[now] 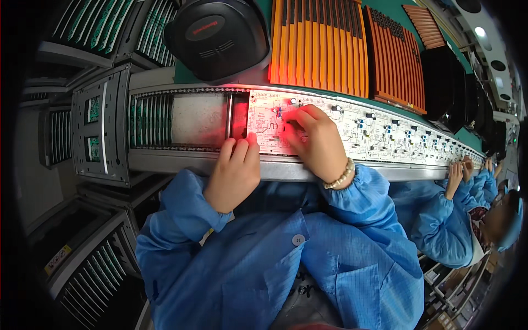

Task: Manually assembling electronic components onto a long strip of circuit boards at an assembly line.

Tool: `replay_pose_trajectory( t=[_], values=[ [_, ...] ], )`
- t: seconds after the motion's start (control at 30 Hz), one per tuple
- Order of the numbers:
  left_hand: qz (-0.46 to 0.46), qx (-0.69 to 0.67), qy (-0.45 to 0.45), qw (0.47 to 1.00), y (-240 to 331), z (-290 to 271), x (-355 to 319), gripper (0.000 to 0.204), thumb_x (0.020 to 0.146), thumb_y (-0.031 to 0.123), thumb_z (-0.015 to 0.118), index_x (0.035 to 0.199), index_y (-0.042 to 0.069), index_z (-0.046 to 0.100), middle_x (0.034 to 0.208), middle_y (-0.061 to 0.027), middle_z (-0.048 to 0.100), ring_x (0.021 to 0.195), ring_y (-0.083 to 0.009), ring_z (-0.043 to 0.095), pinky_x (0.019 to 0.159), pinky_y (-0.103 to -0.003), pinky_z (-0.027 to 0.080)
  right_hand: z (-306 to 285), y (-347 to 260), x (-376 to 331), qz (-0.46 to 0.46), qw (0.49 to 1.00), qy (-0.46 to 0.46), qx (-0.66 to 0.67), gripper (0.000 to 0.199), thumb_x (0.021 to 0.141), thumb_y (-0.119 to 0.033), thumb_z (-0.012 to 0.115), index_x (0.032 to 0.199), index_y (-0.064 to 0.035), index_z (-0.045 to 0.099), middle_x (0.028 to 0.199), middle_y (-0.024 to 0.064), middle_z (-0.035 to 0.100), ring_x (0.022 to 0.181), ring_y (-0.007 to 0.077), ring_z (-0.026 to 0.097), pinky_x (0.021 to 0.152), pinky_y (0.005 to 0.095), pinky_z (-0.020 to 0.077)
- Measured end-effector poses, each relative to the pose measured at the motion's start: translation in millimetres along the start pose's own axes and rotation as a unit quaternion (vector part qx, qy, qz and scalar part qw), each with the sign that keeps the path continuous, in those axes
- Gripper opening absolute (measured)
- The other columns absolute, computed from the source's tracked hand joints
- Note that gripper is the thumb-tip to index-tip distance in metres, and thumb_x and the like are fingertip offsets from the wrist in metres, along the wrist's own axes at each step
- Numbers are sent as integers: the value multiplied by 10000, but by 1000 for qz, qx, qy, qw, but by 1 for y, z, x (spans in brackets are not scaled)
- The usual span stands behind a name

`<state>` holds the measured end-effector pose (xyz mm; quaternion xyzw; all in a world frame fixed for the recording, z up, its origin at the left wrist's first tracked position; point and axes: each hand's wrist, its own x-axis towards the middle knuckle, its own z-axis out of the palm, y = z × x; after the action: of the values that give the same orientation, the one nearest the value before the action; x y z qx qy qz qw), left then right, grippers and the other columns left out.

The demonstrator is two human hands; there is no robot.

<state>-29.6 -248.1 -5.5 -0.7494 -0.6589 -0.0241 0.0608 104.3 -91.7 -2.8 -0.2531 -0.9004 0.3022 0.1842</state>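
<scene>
A white printed circuit board [264, 124] lies on the conveyor line in front of me, lit by red light. My left hand [235, 173] rests at the near rail, its fingers laid forward side by side. One fingertip of it reaches the board's near left corner, while its thumb is hidden. Over the board is my right hand [320, 144], thumb and fingers bent together close to small blue components. Whatever lies between those fingertips is too small or too covered to name. A beaded bracelet [342, 175] circles my right wrist.
A black scanner [219, 38] stands beyond the conveyor. Orange slotted component trays [319, 55] and darker ones [393, 60] lie beside it. More populated boards [404, 137] continue rightward, where a co-worker's hands [454, 179] touch the line. Metal board racks [102, 126] stand left.
</scene>
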Motion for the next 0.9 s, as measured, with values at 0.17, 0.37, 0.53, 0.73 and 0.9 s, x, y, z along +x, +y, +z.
replay_pose_trajectory(
  t=[0.17, 0.37, 0.53, 0.73, 0.9],
  values=[
    [-10, -7, 21, 1000, -2, 5, -1, 386, 743, 113, 550, 1037, -123, 634, 1032, -161, 592, 893, -245, 520, 889, -382, 430, 7, -5, 2, 57, 998, -4, -25, 195, 728, -56, 720, 909, -10, 666, 848, 144, 622, 746, 317, 630, 667, 368, 518],
    [-8, -19, 39, 999, -3, 9, -3, 401, 743, 123, 549, 1039, -136, 630, 994, -156, 589, 887, -244, 520, 890, -380, 431, 11, -11, 1, 85, 996, 8, -31, 184, 725, -48, 719, 896, -6, 667, 832, 135, 626, 737, 307, 634, 664, 361, 519],
    [-8, -13, 33, 999, -4, 8, -2, 367, 741, 117, 552, 1006, -120, 642, 994, -157, 593, 871, -242, 518, 873, -379, 431, 11, -15, 1, 90, 994, 6, -62, 197, 725, -43, 718, 912, -2, 672, 827, 137, 628, 737, 308, 635, 666, 355, 520],
    [-13, -44, 49, 998, -7, 9, 0, 327, 746, 118, 550, 985, -86, 642, 982, -139, 581, 860, -246, 517, 849, -377, 433, 3, -8, -1, 52, 997, -5, -48, 228, 738, -34, 707, 962, -4, 682, 842, 149, 632, 743, 320, 634, 672, 359, 523],
    [-65, -193, 51, 978, -25, 3, 19, 288, 766, 26, 600, 1043, -44, 634, 953, -112, 564, 906, -246, 544, 825, -376, 431, -12, -7, -7, 53, 998, -4, -39, 287, 758, -14, 680, 1045, -14, 680, 857, 159, 631, 757, 329, 630, 680, 366, 522]
  ],
)
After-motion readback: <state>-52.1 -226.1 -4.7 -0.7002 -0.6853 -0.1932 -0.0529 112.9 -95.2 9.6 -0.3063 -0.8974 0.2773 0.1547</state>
